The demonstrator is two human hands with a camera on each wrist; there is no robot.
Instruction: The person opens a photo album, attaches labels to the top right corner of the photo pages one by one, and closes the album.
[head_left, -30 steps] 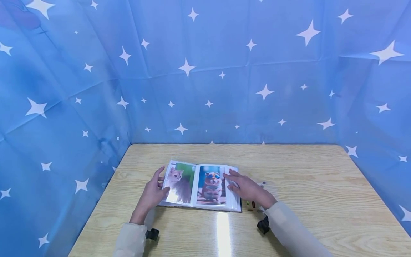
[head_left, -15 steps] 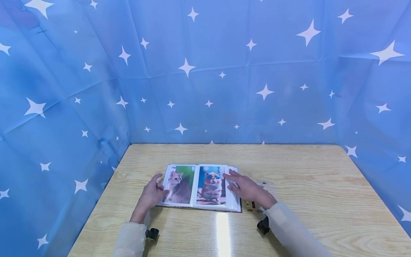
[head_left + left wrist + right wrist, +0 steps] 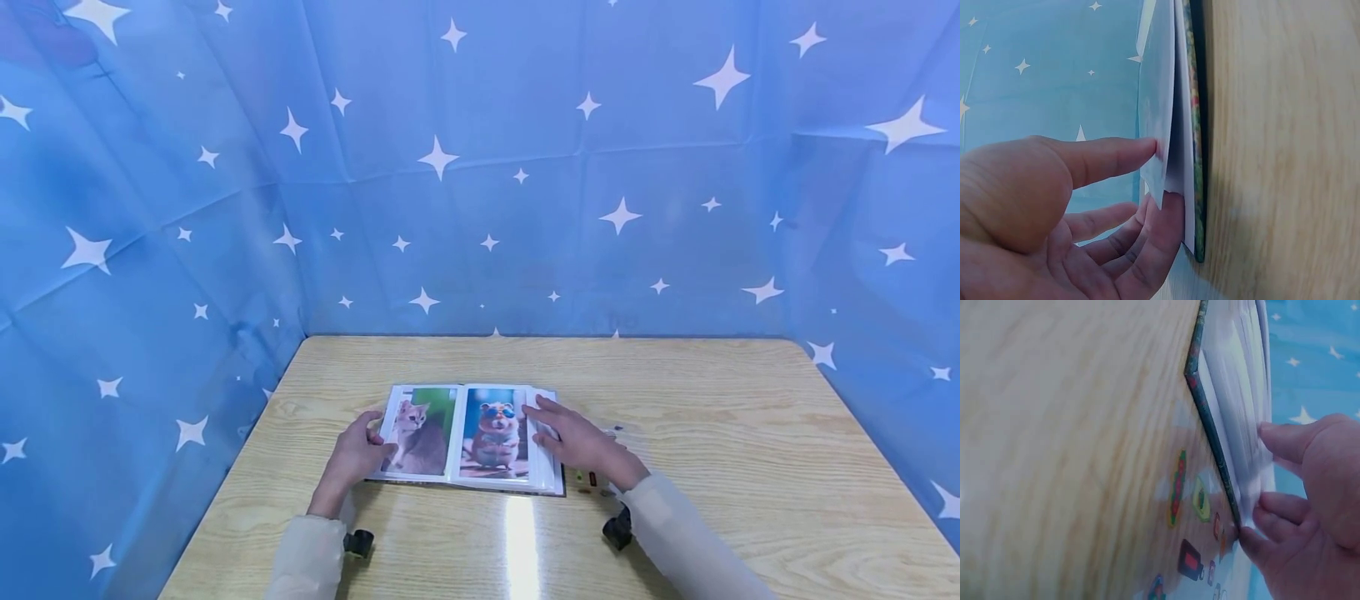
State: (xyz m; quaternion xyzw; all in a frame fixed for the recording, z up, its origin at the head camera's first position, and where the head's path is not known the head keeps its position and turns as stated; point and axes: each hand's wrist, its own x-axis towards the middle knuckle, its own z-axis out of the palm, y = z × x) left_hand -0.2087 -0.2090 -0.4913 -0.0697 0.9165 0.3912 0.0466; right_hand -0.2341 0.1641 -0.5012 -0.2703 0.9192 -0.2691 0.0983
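A photo album [image 3: 459,482] lies spread on the table, with a cat photo [image 3: 420,433] on its left page and a photo of a hamster in sunglasses [image 3: 495,433] on its right. My left hand [image 3: 358,450] pinches the outer edge of the left page [image 3: 1159,112]; its thumb is on top, and fingers reach underneath, between page and cover [image 3: 1197,137]. On the other side, my right hand [image 3: 577,437] rests against the right-hand pages [image 3: 1244,400]. Its thumb touches the page stack, and the other fingers lie along its outer edge.
Beside the album's right edge, a clear sheet with several small colourful stickers [image 3: 1191,559] lies partly beneath my right arm. The wooden table [image 3: 712,433] ends at a blue star-patterned curtain [image 3: 525,250] behind and at both sides.
The left page was raised and bowed a second ago and now lies lower and flatter. My left hand has come down slightly with it, fingers drawn in; the right hand has stayed put.
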